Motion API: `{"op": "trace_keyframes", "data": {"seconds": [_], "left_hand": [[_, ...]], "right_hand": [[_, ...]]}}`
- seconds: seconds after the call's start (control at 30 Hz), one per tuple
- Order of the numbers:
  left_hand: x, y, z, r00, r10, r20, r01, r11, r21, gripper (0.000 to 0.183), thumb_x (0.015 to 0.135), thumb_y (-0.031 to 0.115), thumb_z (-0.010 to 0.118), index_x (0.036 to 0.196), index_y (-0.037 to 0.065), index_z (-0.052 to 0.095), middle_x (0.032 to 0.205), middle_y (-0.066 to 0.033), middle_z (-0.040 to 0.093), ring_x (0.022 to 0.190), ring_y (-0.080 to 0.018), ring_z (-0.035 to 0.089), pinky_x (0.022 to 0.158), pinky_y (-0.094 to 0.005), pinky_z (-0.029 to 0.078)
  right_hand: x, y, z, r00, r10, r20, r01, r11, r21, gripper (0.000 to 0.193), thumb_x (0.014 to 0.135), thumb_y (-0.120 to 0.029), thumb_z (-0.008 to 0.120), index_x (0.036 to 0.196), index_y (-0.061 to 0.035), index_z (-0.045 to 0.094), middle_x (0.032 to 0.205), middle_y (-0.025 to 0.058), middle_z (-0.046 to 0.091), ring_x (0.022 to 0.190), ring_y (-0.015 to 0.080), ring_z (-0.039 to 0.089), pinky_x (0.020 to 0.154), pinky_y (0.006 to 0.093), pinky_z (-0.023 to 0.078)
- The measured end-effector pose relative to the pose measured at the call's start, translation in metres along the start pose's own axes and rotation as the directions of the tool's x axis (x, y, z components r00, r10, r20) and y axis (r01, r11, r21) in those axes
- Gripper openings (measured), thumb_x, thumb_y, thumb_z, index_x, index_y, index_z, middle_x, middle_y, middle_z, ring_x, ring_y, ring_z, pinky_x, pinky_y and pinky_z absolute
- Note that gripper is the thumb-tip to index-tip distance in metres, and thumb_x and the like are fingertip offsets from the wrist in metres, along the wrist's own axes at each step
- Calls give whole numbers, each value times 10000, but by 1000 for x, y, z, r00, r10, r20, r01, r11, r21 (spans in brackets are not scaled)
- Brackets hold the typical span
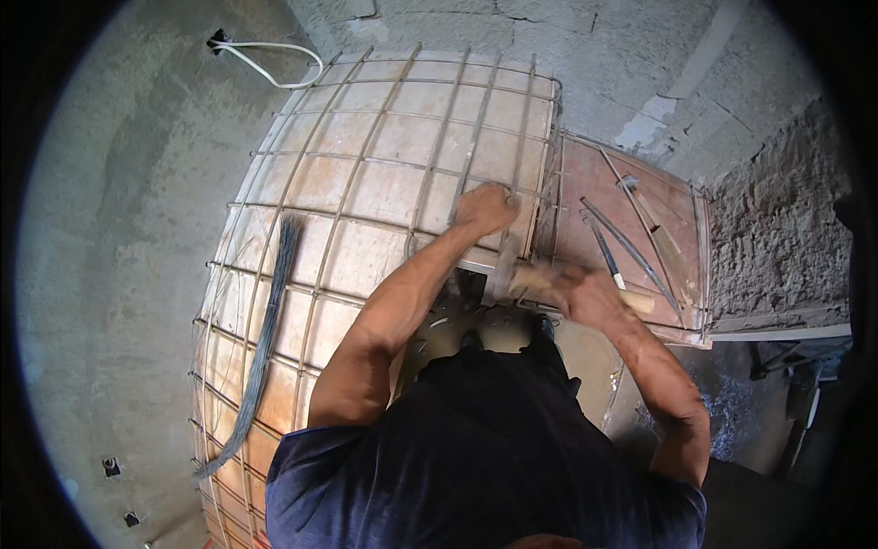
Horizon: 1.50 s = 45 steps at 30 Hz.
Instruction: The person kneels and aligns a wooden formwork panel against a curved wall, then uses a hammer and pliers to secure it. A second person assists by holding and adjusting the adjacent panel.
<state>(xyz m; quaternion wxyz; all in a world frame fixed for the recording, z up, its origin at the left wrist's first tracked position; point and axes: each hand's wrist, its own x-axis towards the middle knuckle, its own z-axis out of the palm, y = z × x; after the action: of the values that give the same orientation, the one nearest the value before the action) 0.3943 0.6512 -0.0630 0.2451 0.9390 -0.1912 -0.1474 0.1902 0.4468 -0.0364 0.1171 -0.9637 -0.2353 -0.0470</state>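
Observation:
My left hand (487,209) is closed in a fist over a steel bar (525,128) of the rebar grid, near the right edge of a wooden formwork panel (384,192). Blurred by motion, my right hand (588,295) grips a hammer by its pale wooden handle (637,300). The hammer's head (503,272) is smeared; it is beside the panel's near right corner, just below my left hand. Whether it touches anything I cannot tell. Bars cross the panel lengthwise and crosswise.
A bundle of grey tie wire (265,339) lies over the grid at left. On a lower reddish panel (585,174) at right are long metal tools (631,245) and a wooden-handled tool (666,240). White cable (274,46) loops from the wall. My feet stand below, between the panels.

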Motion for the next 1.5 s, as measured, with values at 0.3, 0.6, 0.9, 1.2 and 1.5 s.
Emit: {"op": "trace_keyframes", "data": {"seconds": [0.3, 0.6, 0.9, 1.2, 1.5], "left_hand": [[13, -26, 42, 966, -119, -228, 50, 957, -287, 424, 994, 443, 684, 962, 41, 813, 878, -213, 780, 866, -402, 756, 787, -486, 568], [16, -35, 46, 965, -71, -253, -26, 932, -360, 458, 1002, 440, 703, 858, 15, 794, 735, -210, 733, 730, -380, 724, 719, -504, 536], [25, -34, 45, 969, -85, -232, 17, 959, -281, 442, 989, 422, 718, 952, -8, 809, 899, -287, 769, 910, -436, 765, 841, -518, 568], [20, -30, 36, 974, -82, -211, 5, 941, -339, 481, 1000, 468, 714, 926, 4, 814, 885, -260, 778, 883, -430, 765, 848, -511, 571], [18, -24, 28, 980, -90, -180, 16, 927, -375, 454, 1012, 465, 703, 920, 39, 828, 861, -216, 786, 848, -401, 774, 801, -504, 576]], "right_hand": [[-19, -11, 9, 995, -96, -11, 96, 995, 0, 443, 995, -453, 744, 1371, -220, 771, 976, 114, 769, 705, 329, 732, 623, 471, 585], [-5, -23, -3, 921, -381, 77, 381, 924, 20, 414, 991, -409, 722, 1368, -242, 763, 953, 121, 734, 726, 316, 737, 580, 471, 593], [7, -24, -11, 962, -247, 116, 259, 960, -106, 491, 994, -411, 721, 1454, -241, 720, 892, 97, 707, 711, 319, 720, 605, 463, 582], [10, -10, -3, 953, -200, 229, 216, 975, -46, 477, 1058, -444, 634, 1509, -291, 672, 927, 157, 752, 684, 343, 748, 592, 486, 586], [16, -23, 6, 990, -124, 71, 133, 981, -141, 544, 979, -358, 730, 1501, -212, 677, 823, 98, 687, 682, 354, 705, 596, 504, 570]]}}
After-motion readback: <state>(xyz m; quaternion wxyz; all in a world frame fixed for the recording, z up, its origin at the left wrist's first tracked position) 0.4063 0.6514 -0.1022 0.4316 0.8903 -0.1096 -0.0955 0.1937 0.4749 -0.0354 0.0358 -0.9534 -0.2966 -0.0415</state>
